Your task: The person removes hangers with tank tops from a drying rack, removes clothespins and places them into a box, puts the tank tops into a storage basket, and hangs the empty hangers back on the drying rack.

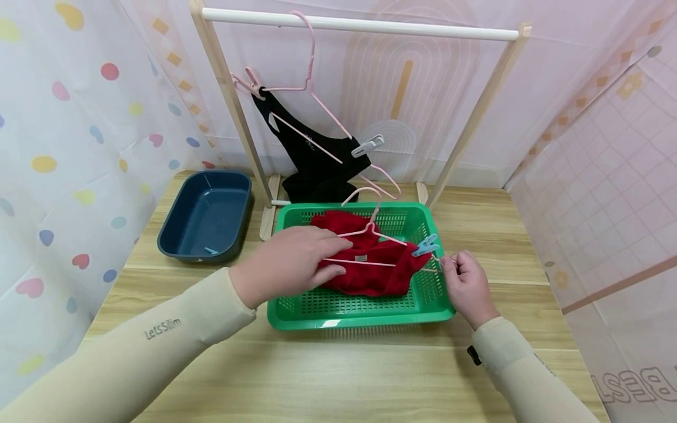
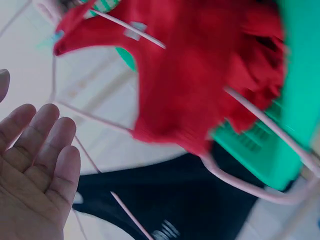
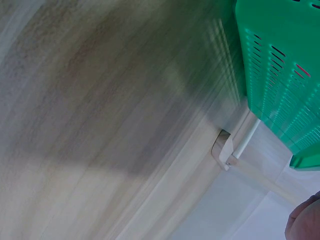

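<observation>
A red garment [image 1: 388,267], seemingly a tank top, hangs on a pink hanger [image 1: 376,229] over the green basket [image 1: 365,323]. A light blue clothespin [image 1: 425,245] clips its right strap to the hanger. My right hand [image 1: 468,285] pinches the hanger's right end beside the basket's rim. Over the garment's left side reaches my left hand [image 1: 293,261], its fingers extended. The left wrist view shows that hand [image 2: 37,170] with the palm facing the camera and nothing in it. Only a bit of the right hand [image 3: 306,220] enters the right wrist view.
Behind the basket, a black garment [image 1: 317,147] hangs on another pink hanger [image 1: 309,59] from the rack's white rail [image 1: 365,24]. A grey clothespin [image 1: 368,145] clips it. On the left stands a dark blue bin [image 1: 203,217] with a small clothespin [image 1: 210,251] inside.
</observation>
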`<state>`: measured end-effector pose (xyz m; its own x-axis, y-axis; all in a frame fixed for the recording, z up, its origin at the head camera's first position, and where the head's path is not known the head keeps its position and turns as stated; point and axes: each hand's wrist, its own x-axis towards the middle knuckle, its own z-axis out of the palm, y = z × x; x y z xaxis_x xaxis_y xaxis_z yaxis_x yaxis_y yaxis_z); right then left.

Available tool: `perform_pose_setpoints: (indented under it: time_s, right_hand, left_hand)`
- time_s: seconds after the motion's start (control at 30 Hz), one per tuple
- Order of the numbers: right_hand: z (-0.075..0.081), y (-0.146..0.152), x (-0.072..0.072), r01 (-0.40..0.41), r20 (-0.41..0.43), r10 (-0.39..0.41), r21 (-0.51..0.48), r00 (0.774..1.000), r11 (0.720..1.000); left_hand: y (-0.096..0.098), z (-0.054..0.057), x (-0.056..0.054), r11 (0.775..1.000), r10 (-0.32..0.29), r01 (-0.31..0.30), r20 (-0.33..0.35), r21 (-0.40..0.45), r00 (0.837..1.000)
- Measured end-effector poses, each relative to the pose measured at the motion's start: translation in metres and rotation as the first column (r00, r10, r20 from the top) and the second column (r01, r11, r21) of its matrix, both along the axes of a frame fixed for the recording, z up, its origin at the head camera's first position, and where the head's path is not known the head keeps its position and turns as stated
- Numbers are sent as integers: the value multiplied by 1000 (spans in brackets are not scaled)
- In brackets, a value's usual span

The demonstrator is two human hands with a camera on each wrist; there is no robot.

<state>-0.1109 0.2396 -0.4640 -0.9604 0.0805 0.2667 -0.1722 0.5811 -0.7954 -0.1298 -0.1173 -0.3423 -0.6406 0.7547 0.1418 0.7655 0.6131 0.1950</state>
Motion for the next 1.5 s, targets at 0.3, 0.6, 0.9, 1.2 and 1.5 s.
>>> perform_pose_setpoints:
  time_s: [0.3,0.6,0.9,1.2,1.5]
  right_hand:
    - [0,-2,-2,-11,-6,12,12,1000,1000]
    - [-2,-3,-3,-7,-39,8,18,999,1000]
    - [-1,-5,-4,-2,-43,4,32,999,999]
    - [-1,-7,-5,-14,-75,16,34,997,999]
    - [1,-9,-7,-26,-70,28,33,997,999]
  left_hand:
    - [47,11,6,995,-58,63,58,-80,997]
    - [90,16,1,993,-51,53,26,-110,998]
    - [123,15,-16,971,-3,18,65,-238,998]
    - [146,8,-30,957,-37,49,47,-287,998]
    - [154,-2,-35,949,-118,98,-49,-301,992]
